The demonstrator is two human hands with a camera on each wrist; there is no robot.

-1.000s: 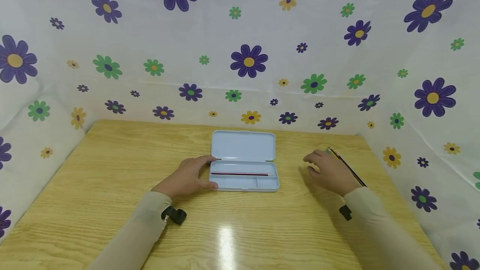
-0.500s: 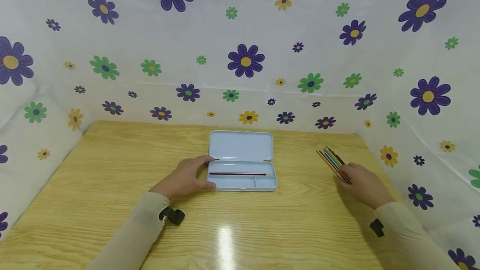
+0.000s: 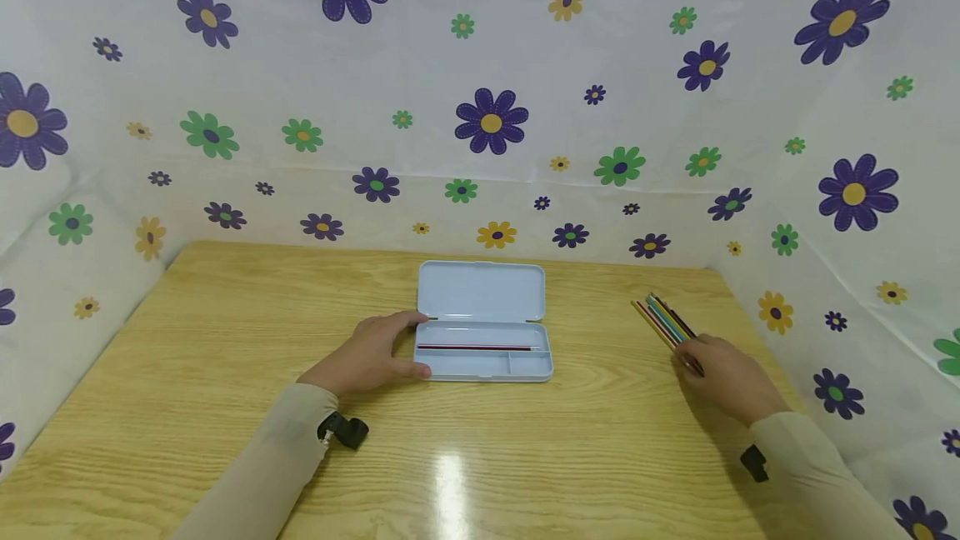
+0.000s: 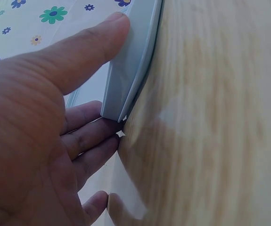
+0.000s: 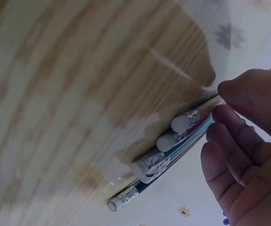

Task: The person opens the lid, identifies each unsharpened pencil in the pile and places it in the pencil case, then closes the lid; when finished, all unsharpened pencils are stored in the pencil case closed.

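Note:
A light blue pencil case [image 3: 482, 292] lies open on the wooden table in the head view. One dark red pencil [image 3: 472, 347] lies along its rear compartment. My left hand [image 3: 363, 357] holds the case's left end, thumb at the front corner and fingers towards the hinge. To the right, several pencils [image 3: 663, 317] lie slanted in a bunch. My right hand [image 3: 731, 377] is at their near end. In the right wrist view, thumb and forefinger pinch a yellowish pencil [image 5: 206, 109] at the bunch's edge; the other fingers are bent beside the bunch. The pencils' near ends are hidden.
The wooden table [image 3: 262, 298] reaches back to a white cloth [image 3: 420, 65] printed with flowers, which also stands at both sides. The case's front part has a divider [image 3: 511, 363] towards its right.
My right hand moved right and nearer to the pencils' near end, then its fingers closed there. My left hand and the pencil case stayed in place.

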